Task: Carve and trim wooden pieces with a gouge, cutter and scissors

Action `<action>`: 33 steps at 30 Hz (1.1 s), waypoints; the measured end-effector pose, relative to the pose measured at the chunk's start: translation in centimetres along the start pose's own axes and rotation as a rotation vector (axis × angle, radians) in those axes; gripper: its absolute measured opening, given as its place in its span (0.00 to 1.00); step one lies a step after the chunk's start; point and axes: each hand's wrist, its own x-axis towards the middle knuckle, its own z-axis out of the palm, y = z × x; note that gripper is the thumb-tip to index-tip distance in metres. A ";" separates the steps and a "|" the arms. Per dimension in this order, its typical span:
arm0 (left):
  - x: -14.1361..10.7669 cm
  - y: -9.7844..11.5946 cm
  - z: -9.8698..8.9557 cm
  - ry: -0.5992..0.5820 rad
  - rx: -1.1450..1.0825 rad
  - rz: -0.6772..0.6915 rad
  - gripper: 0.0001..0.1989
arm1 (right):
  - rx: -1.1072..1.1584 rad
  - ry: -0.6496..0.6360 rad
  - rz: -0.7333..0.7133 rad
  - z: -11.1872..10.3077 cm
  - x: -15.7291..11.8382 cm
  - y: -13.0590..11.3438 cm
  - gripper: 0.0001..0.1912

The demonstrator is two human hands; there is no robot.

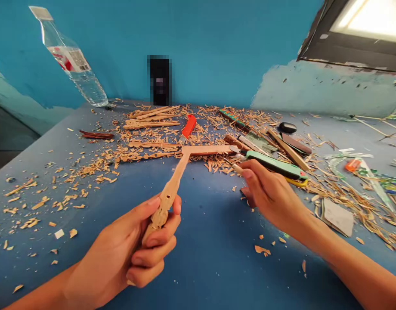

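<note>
At a blue table [201, 241] strewn with wood shavings [88, 168], we held a carved wooden piece [174, 183] in our left hand [117, 249], at the near left of centre. The fingers were wrapped closely around its knobbly near end, the thumb along its left side; a small dark hole showed just above the grip. The piece was tilted up and away from us, its narrow far end overlapping, in our view, the left end of a flat wooden strip [211, 150]; we could not tell whether the two touched.

To the right, our right hand [272, 189] pinched a slim pale stick-like tool [237, 168] between thumb and forefinger, its thin tip pointing left and well apart from the carved piece. The other fingers were mostly hidden beneath the hand.

Just beyond that hand lay a mint-green cutter [275, 164]. Farther off, near the centre, a red handle [189, 126] rested among the shavings, with a pile of carved sticks [153, 124] to its left. A clear bottle [85, 84] stood at the far left, and folded grey sheets [337, 217] lay at the near right.
</note>
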 end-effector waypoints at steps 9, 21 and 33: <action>-0.1 0.0 -0.8 0.048 -0.044 -0.049 0.15 | -0.154 0.080 -0.089 0.3 -1.1 0.6 0.11; 1.0 -0.9 -0.8 0.081 -0.036 -0.117 0.16 | 0.040 -0.087 -0.334 0.8 -3.0 -2.3 0.10; 1.7 -2.4 -0.9 0.000 0.020 -0.047 0.12 | -0.039 -0.021 -0.500 1.8 -4.1 -3.3 0.07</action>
